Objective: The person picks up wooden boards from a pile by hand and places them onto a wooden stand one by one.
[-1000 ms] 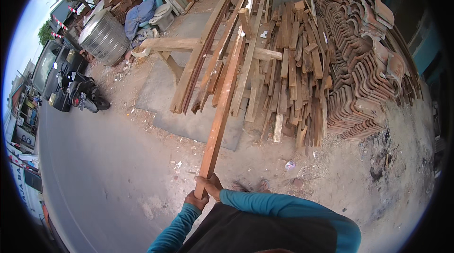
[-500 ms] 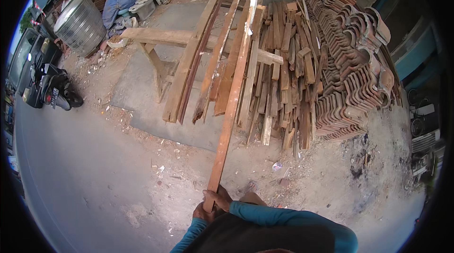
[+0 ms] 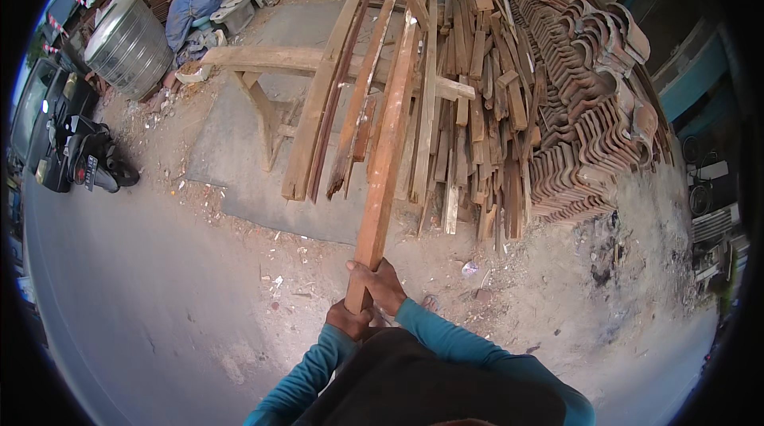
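Note:
A long reddish-brown wooden beam (image 3: 383, 179) points away from me, its near end between my hands and its far part over the wooden trestle (image 3: 310, 62). Wrapped round its near end is my left hand (image 3: 348, 320). A little farther along, my right hand (image 3: 380, 283) grips it from the right side, with the thumb over the top. Several other long timbers rest across the trestle beside it, among them a thick beam (image 3: 322, 120) and a split-ended plank (image 3: 350, 140) to the left, and a pale board (image 3: 426, 124) to the right.
Right of the trestle lies a heap of short wood offcuts (image 3: 477, 132). Stacked clay roof tiles (image 3: 569, 147) stand beyond it. A motorbike (image 3: 97, 157), a metal drum (image 3: 130, 48) and a blue cloth bundle (image 3: 193, 8) are at the left. Debris litters the concrete ground (image 3: 199, 291).
Both hands have moved forward, the right one farther along the beam. The beam has slid away from me, and its far end now lies lower among the other timbers.

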### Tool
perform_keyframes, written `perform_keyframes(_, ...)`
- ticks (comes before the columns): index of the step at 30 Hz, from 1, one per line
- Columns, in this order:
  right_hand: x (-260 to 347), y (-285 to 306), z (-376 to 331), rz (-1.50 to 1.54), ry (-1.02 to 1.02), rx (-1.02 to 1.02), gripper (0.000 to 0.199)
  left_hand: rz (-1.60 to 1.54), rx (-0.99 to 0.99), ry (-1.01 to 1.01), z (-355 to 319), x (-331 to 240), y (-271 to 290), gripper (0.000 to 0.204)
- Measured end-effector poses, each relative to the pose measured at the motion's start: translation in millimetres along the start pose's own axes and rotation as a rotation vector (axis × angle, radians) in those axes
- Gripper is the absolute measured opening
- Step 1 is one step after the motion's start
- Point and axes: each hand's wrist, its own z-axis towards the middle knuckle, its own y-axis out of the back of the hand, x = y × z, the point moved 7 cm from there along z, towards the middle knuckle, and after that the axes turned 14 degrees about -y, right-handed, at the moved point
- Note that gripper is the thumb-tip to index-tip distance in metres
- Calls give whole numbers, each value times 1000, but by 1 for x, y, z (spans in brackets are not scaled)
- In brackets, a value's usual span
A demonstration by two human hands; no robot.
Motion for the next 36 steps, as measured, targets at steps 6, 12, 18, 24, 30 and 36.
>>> perform_keyframes(6,92,46,5,-256,183,-166,74,-695,127,-140,70,-91,11,40)
perform_keyframes(12,76,108,-34,-312,275,-282,72,-438,75,-298,184,-174,35,57)
perform_keyframes(18,-161,267,-72,-661,-230,-772,70,411,-468,-1123,160,-288,61,70)
perform_keyframes(24,-461,340,-170,163,-768,-868,49,-1,287,-814,71,-172,-63,37)
perform_keyframes(30,-551,371,-221,501,-707,-961,44,871,529,-418,81,113,-183,60)
perform_keyframes(36,-541,449,-246,922,-311,-966,37,648,662,-113,86,100,-303,72)
